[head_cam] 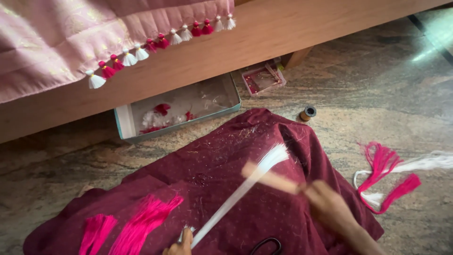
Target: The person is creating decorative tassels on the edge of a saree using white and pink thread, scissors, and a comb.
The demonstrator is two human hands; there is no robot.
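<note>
My left hand (181, 244) shows only at the bottom edge, pinching the lower end of a bundle of white threads (238, 191) that stretches up and right over the maroon cloth (217, 160). My right hand (328, 205), blurred, grips a light wooden stick (269, 177) whose tip lies against the fanned upper end of the white threads. Two bright pink thread bundles (141, 222) lie on the cloth at lower left. Black scissor handles (266, 245) peek in at the bottom.
A wooden bed frame (264, 33) crosses the top, draped with pink fabric edged in red and white tassels (160, 41). Under it sit a shallow box (177, 111) with tassel scraps and a small tray (263, 79). A thread spool (307, 113) and loose pink and white threads (389, 174) lie on the stone floor.
</note>
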